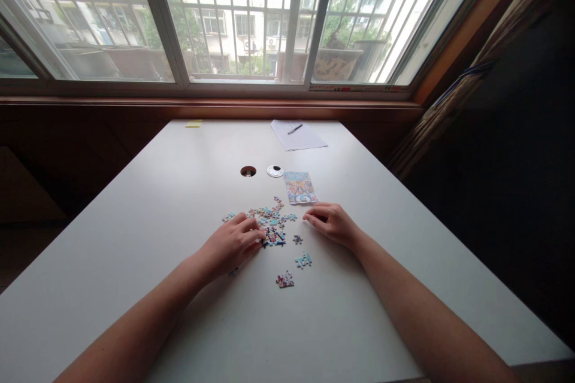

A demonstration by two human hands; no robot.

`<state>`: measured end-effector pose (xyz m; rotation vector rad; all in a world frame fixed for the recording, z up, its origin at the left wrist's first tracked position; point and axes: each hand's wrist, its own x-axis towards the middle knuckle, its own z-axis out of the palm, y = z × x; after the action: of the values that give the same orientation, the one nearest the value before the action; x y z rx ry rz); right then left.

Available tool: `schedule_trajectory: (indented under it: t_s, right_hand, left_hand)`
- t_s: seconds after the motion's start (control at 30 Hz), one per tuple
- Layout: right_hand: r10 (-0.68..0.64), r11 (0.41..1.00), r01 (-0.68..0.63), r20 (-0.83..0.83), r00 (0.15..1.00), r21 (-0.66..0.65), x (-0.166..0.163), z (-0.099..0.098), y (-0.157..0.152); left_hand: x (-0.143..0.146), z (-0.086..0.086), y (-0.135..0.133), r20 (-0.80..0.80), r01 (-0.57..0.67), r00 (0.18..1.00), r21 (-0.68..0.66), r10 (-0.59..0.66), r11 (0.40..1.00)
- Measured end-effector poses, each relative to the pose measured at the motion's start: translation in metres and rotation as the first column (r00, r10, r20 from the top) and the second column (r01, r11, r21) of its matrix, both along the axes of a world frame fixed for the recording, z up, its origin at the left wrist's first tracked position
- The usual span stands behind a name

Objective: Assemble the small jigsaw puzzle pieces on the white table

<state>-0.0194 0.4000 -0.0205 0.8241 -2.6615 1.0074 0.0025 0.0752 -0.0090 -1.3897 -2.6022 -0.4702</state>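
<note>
Several small colourful jigsaw pieces (272,218) lie scattered on a white table (179,191). My left hand (233,242) rests on the table at the left edge of the pile, fingers curled and pinching at a joined cluster of pieces (275,237). My right hand (330,221) lies on the table just right of the pile, fingers bent and close together; nothing shows in it. Nearer to me lie separate small clusters, one blue (304,260) and one pinkish (284,279). A printed reference picture (300,187) lies behind the pile.
A round cable hole (248,171) and its white cap (275,170) sit behind the pieces. A sheet of paper (299,134) with a pen (295,128) lies at the far edge, with a yellow note (193,124) to its left. A window runs behind, a curtain (471,90) at right.
</note>
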Motion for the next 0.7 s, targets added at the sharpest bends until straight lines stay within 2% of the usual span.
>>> schedule_trajectory:
  t_s: [0.3, 0.6, 0.7]
  right_hand:
    - [-0.004, 1.000, 0.004, -0.009, 1.000, 0.001, -0.0008, -0.0019, 0.0012]
    - [-0.002, 1.000, 0.002, -0.008, 1.000, -0.001, -0.0006, -0.0018, 0.0014]
    - [0.000, 1.000, 0.000, -0.008, 1.000, 0.001, -0.0006, -0.0018, 0.0013]
  left_hand:
    - [-0.0006, 0.0027, -0.0007, 0.051, 0.016, 0.999, -0.001, -0.015, 1.000]
    - [0.0019, 0.0078, -0.0055, 0.124, 0.160, 0.978, 0.072, -0.168, 0.984]
    - [0.0031, 0.0094, -0.0057, 0.116, 0.177, 0.976, 0.077, -0.185, 0.981]
